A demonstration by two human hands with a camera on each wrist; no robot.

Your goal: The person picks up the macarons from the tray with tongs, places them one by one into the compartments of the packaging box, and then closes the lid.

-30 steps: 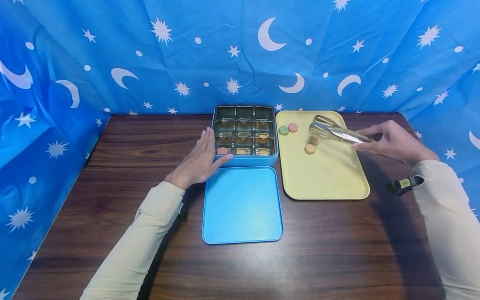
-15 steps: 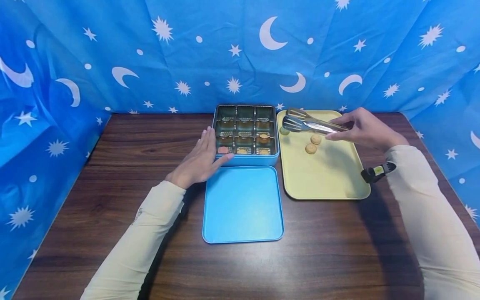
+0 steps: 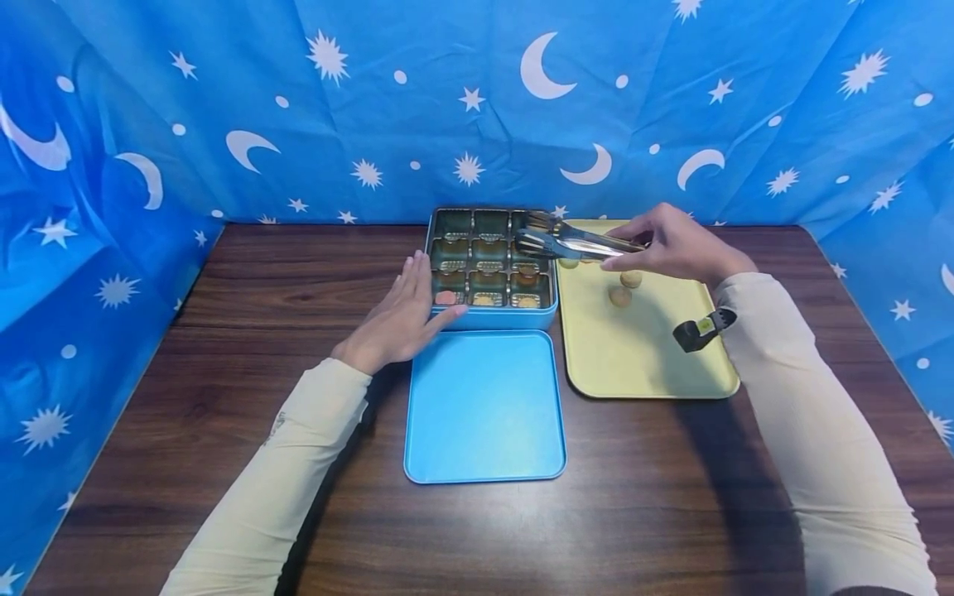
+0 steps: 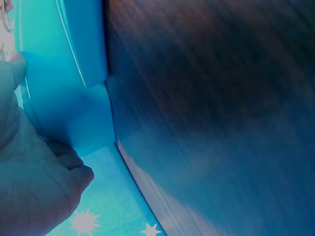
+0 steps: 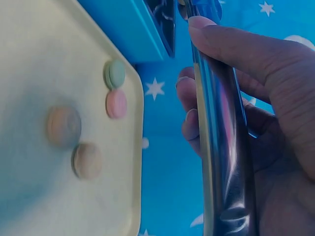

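Note:
My left hand (image 3: 391, 319), fingers straight, rests against the left side of the blue tin (image 3: 492, 319), its thumb at the front edge. My right hand (image 3: 671, 244) (image 5: 275, 83) grips metal tongs (image 3: 585, 242) (image 5: 224, 142). Their tips are over the tin's right column, towards the back; whether anything is between them, I cannot tell. Inside the tin, a pink macaron (image 3: 445, 298) lies front left, and tan ones fill the front middle (image 3: 487, 300) and front right (image 3: 526, 302) compartments. Another tan piece is behind the front right one.
The yellow tray (image 3: 641, 356), right of the tin, carries a green macaron (image 5: 114, 74), a pink one (image 5: 116, 103) and two tan ones (image 5: 64, 126) (image 5: 87, 161). A blue lid (image 3: 484, 414) lies before the tin. Behind the table hangs a blue curtain (image 3: 335, 124).
My right hand has carried the tongs leftward from above the tray's tan macarons to over the tin. The left hand stays against the tin.

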